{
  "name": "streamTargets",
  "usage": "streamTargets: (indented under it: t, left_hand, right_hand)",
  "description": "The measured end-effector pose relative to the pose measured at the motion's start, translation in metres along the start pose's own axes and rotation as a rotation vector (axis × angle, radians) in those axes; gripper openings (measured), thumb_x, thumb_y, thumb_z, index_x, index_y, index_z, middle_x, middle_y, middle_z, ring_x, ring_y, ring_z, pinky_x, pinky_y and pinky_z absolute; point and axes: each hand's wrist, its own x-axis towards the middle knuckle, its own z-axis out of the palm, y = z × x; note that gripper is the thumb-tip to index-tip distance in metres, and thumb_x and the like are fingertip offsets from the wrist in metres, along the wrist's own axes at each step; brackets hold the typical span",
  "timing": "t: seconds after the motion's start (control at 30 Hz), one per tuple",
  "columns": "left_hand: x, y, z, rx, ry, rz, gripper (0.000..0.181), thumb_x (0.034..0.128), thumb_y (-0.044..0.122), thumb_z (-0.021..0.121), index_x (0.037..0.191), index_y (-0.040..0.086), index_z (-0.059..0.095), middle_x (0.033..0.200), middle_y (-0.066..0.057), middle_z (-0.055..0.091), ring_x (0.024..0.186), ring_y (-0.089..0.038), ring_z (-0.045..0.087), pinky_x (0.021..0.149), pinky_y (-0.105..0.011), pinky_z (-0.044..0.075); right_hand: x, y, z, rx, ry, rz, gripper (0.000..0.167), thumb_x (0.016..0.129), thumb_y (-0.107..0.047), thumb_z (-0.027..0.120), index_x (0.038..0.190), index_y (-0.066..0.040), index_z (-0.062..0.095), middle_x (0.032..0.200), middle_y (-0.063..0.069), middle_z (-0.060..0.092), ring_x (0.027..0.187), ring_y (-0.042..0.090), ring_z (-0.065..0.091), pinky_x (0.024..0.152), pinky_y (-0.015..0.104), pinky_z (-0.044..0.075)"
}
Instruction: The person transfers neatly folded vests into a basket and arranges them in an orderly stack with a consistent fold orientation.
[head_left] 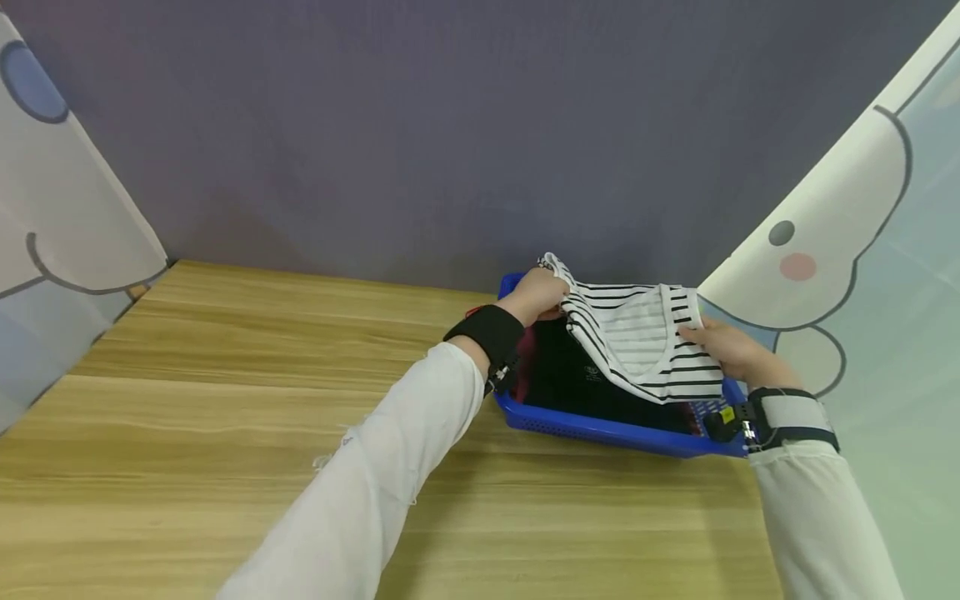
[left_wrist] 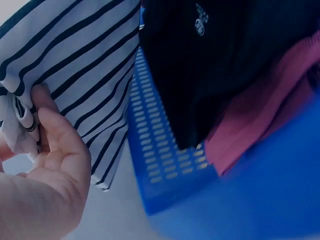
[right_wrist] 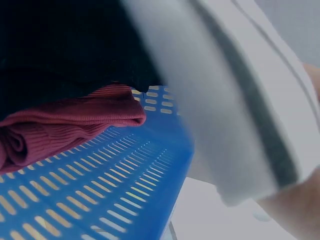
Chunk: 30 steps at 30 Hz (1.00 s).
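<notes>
A white shirt with black stripes (head_left: pixel 637 333) is stretched between my two hands over a blue plastic basket (head_left: pixel 600 425). My left hand (head_left: pixel 542 293) grips its bunched left end; the left wrist view shows the fingers curled round the gathered cloth. At the other end my right hand (head_left: pixel 723 346) pinches the shirt near the neckline, thumb on top. Only part of that hand shows in the right wrist view, behind the blurred striped cloth (right_wrist: pixel 240 100). Inside the basket lie a black garment (left_wrist: pixel 220 55) with a small pale print and a dark red garment (right_wrist: pixel 75 122).
The basket stands on a wooden table (head_left: pixel 225 400), near its back right corner. A grey wall (head_left: pixel 420 142) rises behind the table. Panels with cartoon shapes stand on the left (head_left: pixel 67 183) and on the right (head_left: pixel 840 242).
</notes>
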Motion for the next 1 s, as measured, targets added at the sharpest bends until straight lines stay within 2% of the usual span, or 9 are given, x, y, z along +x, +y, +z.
streamTargets:
  t: [0.1, 0.23, 0.5, 0.63, 0.77, 0.83, 0.9, 0.93, 1.0]
  left_hand:
    - [0.004, -0.005, 0.005, 0.023, -0.008, -0.004, 0.037, 0.0951, 0.002, 0.044, 0.069, 0.016, 0.022, 0.063, 0.001, 0.022, 0.051, -0.010, 0.024, 0.058, -0.026, 0.036]
    - [0.010, -0.014, 0.006, 0.049, -0.002, -0.024, 0.012, 0.0960, 0.001, 0.042, 0.087, 0.009, 0.042, 0.072, -0.001, 0.026, 0.052, -0.011, 0.023, 0.062, -0.030, 0.033]
    - [0.012, -0.026, 0.004, 0.178, -0.001, -0.112, 0.009, 0.0930, -0.003, 0.043, 0.098, 0.004, 0.047, 0.069, -0.002, 0.032, 0.049, -0.011, 0.029, 0.057, -0.028, 0.042]
    - [0.017, -0.030, 0.004, 0.430, -0.048, -0.140, 0.008, 0.0946, -0.001, 0.043, 0.097, 0.003, 0.050, 0.071, -0.004, 0.038, 0.046, -0.013, 0.039, 0.047, -0.025, 0.044]
    - [0.016, -0.029, 0.001, 0.704, -0.093, -0.186, 0.024, 0.0988, 0.006, 0.039, 0.115, 0.003, 0.055, 0.087, -0.007, 0.050, 0.046, -0.013, 0.045, 0.044, -0.022, 0.039]
    - [0.015, -0.027, -0.001, 0.804, -0.113, -0.212, 0.031, 0.1001, 0.010, 0.035, 0.125, 0.005, 0.053, 0.099, -0.008, 0.054, 0.045, -0.012, 0.041, 0.044, -0.023, 0.034]
    - [0.017, -0.025, -0.003, 0.931, -0.153, -0.209, 0.030, 0.1000, 0.012, 0.033, 0.115, 0.005, 0.059, 0.107, -0.009, 0.055, 0.047, -0.011, 0.034, 0.046, -0.025, 0.030]
    - [0.035, -0.036, -0.008, 0.970, -0.232, -0.206, 0.034, 0.0988, 0.013, 0.035, 0.127, 0.009, 0.053, 0.128, -0.009, 0.051, 0.057, -0.003, 0.043, 0.046, -0.022, 0.027]
    - [0.054, -0.048, -0.011, 1.028, -0.314, -0.207, 0.039, 0.0989, 0.013, 0.036, 0.137, 0.009, 0.046, 0.149, -0.006, 0.033, 0.061, -0.004, 0.036, 0.051, -0.024, 0.025]
  right_hand:
    - [0.002, 0.000, 0.000, -0.009, 0.008, 0.007, 0.065, 0.104, -0.034, 0.027, 0.150, 0.002, -0.002, 0.090, -0.012, 0.061, 0.081, 0.007, 0.064, 0.073, 0.035, 0.055]
    - [0.007, 0.004, 0.002, 0.004, 0.017, 0.020, 0.063, 0.105, -0.032, 0.026, 0.150, 0.002, -0.002, 0.092, -0.012, 0.061, 0.083, 0.006, 0.064, 0.075, 0.036, 0.055]
    - [0.015, 0.015, 0.005, 0.049, -0.020, 0.047, 0.064, 0.104, -0.031, 0.028, 0.149, 0.003, -0.002, 0.090, -0.012, 0.061, 0.083, 0.008, 0.064, 0.076, 0.036, 0.055]
    - [0.016, 0.020, 0.003, 0.066, -0.049, 0.085, 0.063, 0.105, -0.030, 0.027, 0.148, 0.007, 0.001, 0.090, -0.011, 0.063, 0.083, 0.009, 0.065, 0.076, 0.036, 0.055]
    - [0.014, 0.022, 0.002, 0.079, -0.059, 0.125, 0.060, 0.105, -0.028, 0.027, 0.147, 0.009, 0.004, 0.089, -0.009, 0.065, 0.083, 0.012, 0.067, 0.078, 0.037, 0.056]
    - [0.014, 0.023, 0.001, 0.067, -0.060, 0.141, 0.059, 0.105, -0.027, 0.027, 0.146, 0.010, 0.007, 0.088, -0.008, 0.066, 0.082, 0.012, 0.067, 0.077, 0.036, 0.056]
    - [0.013, 0.024, 0.001, 0.057, -0.063, 0.157, 0.058, 0.105, -0.026, 0.029, 0.145, 0.011, 0.009, 0.088, -0.007, 0.066, 0.082, 0.012, 0.067, 0.077, 0.036, 0.056]
    - [0.013, 0.024, 0.001, 0.051, -0.062, 0.165, 0.057, 0.104, -0.025, 0.030, 0.145, 0.011, 0.010, 0.087, -0.007, 0.066, 0.081, 0.013, 0.067, 0.077, 0.036, 0.056]
    - [0.015, 0.024, 0.001, 0.034, -0.071, 0.174, 0.058, 0.104, -0.023, 0.031, 0.146, 0.010, 0.008, 0.087, -0.006, 0.065, 0.082, 0.013, 0.067, 0.077, 0.037, 0.056]
